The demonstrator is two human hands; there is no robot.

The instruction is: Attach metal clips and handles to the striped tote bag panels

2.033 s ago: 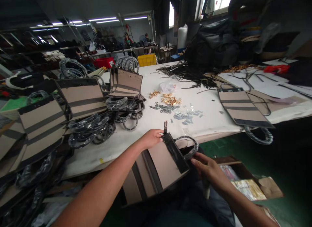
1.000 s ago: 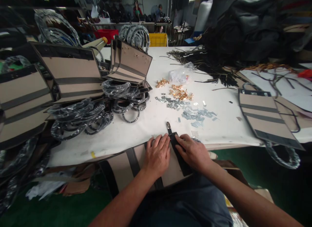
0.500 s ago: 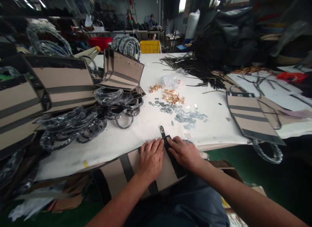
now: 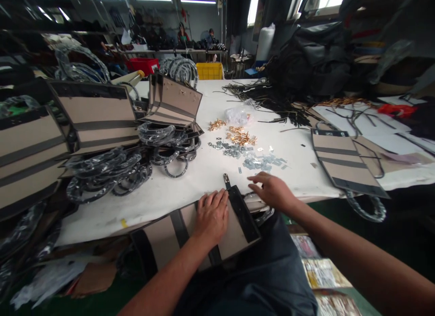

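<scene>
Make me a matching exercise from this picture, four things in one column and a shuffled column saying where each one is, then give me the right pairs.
Things:
1. left hand
2. larger heap of gold-coloured pieces
3. yellow crate
4. right hand

Places:
A. between the plastic bag and the silvery plates
B. fingers parted, near the silvery plates
C. laid palm down on the tan-and-black panel
D. beyond the far edge of the white table

Pairs: 1-C, 2-A, 3-D, 4-B
</scene>
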